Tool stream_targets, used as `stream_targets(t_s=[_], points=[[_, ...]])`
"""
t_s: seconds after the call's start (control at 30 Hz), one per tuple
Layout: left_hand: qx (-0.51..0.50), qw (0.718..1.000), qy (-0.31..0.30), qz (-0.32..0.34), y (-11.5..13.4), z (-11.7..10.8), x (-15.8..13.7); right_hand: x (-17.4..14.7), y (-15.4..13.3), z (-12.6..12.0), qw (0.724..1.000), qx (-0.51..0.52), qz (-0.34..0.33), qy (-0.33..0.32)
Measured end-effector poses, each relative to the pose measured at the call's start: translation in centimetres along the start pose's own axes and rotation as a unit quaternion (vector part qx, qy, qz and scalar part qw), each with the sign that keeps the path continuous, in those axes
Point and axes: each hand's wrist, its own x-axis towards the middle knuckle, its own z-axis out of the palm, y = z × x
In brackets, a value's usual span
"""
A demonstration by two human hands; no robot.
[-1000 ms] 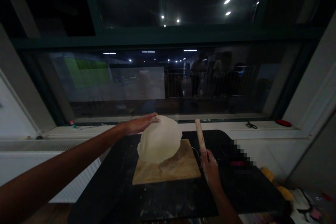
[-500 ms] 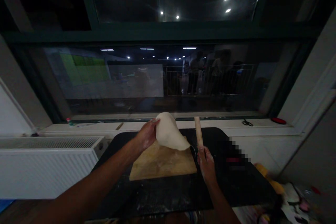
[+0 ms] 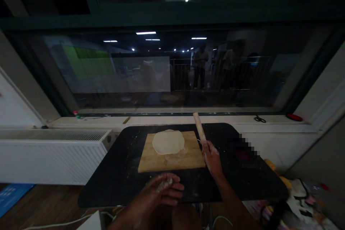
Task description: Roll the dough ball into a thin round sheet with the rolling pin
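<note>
A flat, roughly round sheet of dough [image 3: 168,142] lies on the wooden cutting board [image 3: 172,161], towards its back left. My right hand [image 3: 212,154] is closed around the lower end of a wooden rolling pin [image 3: 198,125], which points up and away over the board's right edge. Flour whitens the fingers of that hand. In front of the board, near the table's front edge, my left hand [image 3: 167,188] hovers with its floury fingers apart and nothing in them.
The board rests on a black table [image 3: 118,176] dusted with flour specks. Scissors [image 3: 260,119] and a red round item [image 3: 294,117] lie on the windowsill behind. A white radiator [image 3: 54,154] stands to the left. Bags and mixed items [image 3: 304,201] fill the lower right.
My left hand has let go of the dough sheet and drawn back towards me. The dough, held up before, now lies flat on the board. The rolling pin stays in my right hand.
</note>
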Motion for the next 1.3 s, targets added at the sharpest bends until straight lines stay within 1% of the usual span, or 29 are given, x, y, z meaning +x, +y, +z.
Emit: stream_targets(t_s=[0.03,0.07,0.1,0.13,0.17,0.2,0.23,0.27,0.3,0.37,0.4,0.5,0.6,0.67,0.73,0.8,0.83,0.9,0.93,1.0,1.07,1.1,1.17,1.3], points=[[0.076,0.997,0.003,0.032,2.2,-0.2,0.1,0.5,-0.5,0.0,0.999,-0.035,-0.02,-0.033],[0.154,0.985,0.002,0.083,4.5,-0.6,0.5,1.1,-1.2,0.0,0.993,-0.078,-0.047,-0.073],[0.241,0.96,0.015,0.138,6.6,-1.1,1.2,1.7,-2.0,0.1,0.982,-0.124,-0.081,-0.118],[0.327,0.924,0.046,0.19,8.4,-1.9,2.2,2.4,-2.8,0.3,0.966,-0.166,-0.118,-0.162],[0.403,0.883,0.072,0.229,9.7,-2.8,3.4,3.1,-3.7,0.6,0.946,-0.201,-0.153,-0.201],[0.466,0.839,0.099,0.262,10.4,-3.8,4.9,3.9,-4.4,0.9,0.926,-0.231,-0.185,-0.234],[0.537,0.786,0.125,0.281,10.5,-5.0,6.5,4.6,-5.1,1.3,0.906,-0.257,-0.212,-0.261],[0.612,0.727,0.151,0.273,10.1,-6.2,8.2,5.3,-5.5,1.8,0.888,-0.279,-0.235,-0.281],[0.68,0.672,0.169,0.238,9.4,-7.3,9.8,6.0,-5.8,2.3,0.873,-0.298,-0.251,-0.294],[0.711,0.652,0.175,0.197,7.5,-9.2,12.5,7.2,-5.9,3.4,0.855,-0.323,-0.268,-0.304],[0.72,0.645,0.18,0.182,6.5,-9.8,13.5,7.7,-5.7,4.0,0.853,-0.33,-0.272,-0.301],[0.731,0.629,0.205,0.164,4.6,-10.4,14.7,8.5,-4.5,5.6,0.862,-0.34,-0.27,-0.262],[0.739,0.613,0.224,0.167,3.5,-9.7,14.1,8.0,-3.2,6.3,0.875,-0.336,-0.262,-0.232],[0.749,0.594,0.231,0.181,2.6,-8.9,13.2,6.8,-2.4,6.0,0.879,-0.322,-0.27,-0.225],[0.763,0.561,0.24,0.212,1.3,-7.9,12.0,5.1,-1.7,5.0,0.88,-0.311,-0.288,-0.214],[0.774,0.527,0.243,0.253,-0.1,-6.8,10.5,3.1,-1.3,3.5,0.879,-0.312,-0.307,-0.187],[0.776,0.517,0.237,0.273,-0.7,-6.4,9.8,2.2,-1.2,2.8,0.879,-0.315,-0.314,-0.169],[0.775,0.512,0.217,0.301,-1.7,-5.6,8.6,0.5,-1.3,1.7,0.881,-0.318,-0.323,-0.136],[0.771,0.517,0.208,0.308,-2.0,-5.3,8.2,-0.1,-1.4,1.3,0.883,-0.318,-0.321,-0.126],[0.758,0.543,0.2,0.303,-2.3,-5.0,7.8,-0.7,-1.9,1.2,0.888,-0.321,-0.306,-0.121],[0.738,0.579,0.194,0.288,-2.3,-4.9,7.8,-0.5,-2.6,1.6,0.889,-0.331,-0.288,-0.131],[0.728,0.595,0.189,0.283,-2.2,-4.9,7.9,-0.2,-3.1,1.9,0.888,-0.336,-0.281,-0.141],[0.712,0.618,0.18,0.281,-1.9,-4.8,8.0,1.1,-4.0,2.6,0.881,-0.349,-0.269,-0.175],[0.692,0.643,0.195,0.266,-0.6,-4.7,8.6,5.5,-5.9,3.5,0.851,-0.375,-0.26,-0.258]])
